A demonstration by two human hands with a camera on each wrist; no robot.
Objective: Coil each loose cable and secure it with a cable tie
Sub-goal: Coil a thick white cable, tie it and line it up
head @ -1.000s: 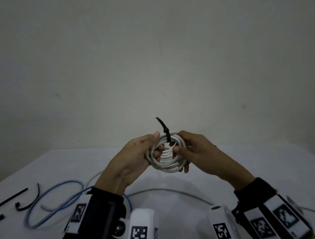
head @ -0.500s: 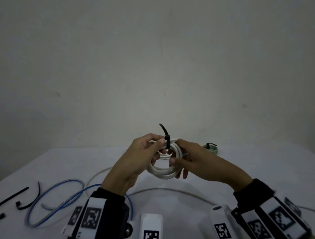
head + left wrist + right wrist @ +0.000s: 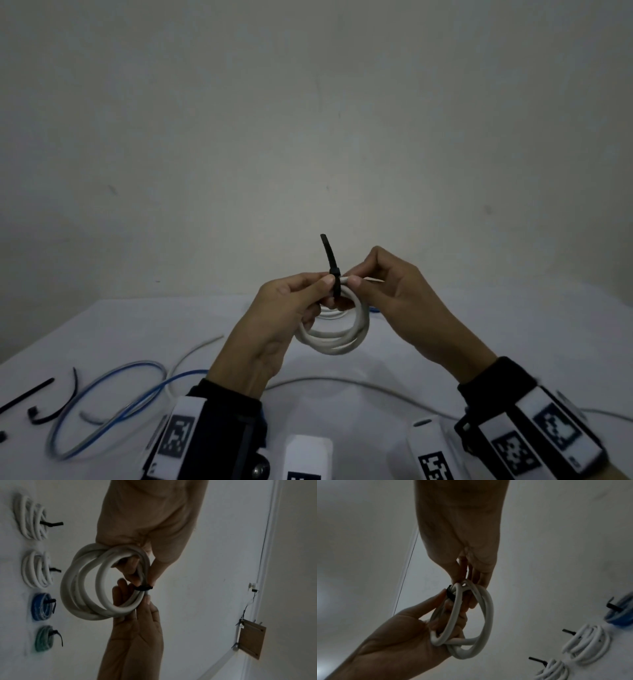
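Note:
I hold a white cable coil [image 3: 337, 342] in the air above the table [image 3: 137, 325], between both hands. A black cable tie [image 3: 334, 279] is wrapped round the top of the coil, its tail pointing up. My left hand [image 3: 325, 291] grips the coil just left of the tie, thumb on top and fingers through the loops. My right hand [image 3: 358, 279] pinches the cable just right of the tie. The left wrist view shows the coil [image 3: 82, 588] and the tie [image 3: 143, 587] between the two hands. In the right wrist view the tie [image 3: 449, 592] sits at the top of the coil [image 3: 486, 615].
A loose blue cable [image 3: 102, 404] and a loose white cable [image 3: 342, 380] lie on the near table. Spare black ties [image 3: 27, 397] are at the far left. Two tied white coils [image 3: 32, 519], a blue one [image 3: 42, 606] and a green one [image 3: 44, 638] lie in a row.
Both hands have lifted the coil higher. My right hand has shifted from the coil's right side up to its top beside the tie, and the tie's tail stands more upright.

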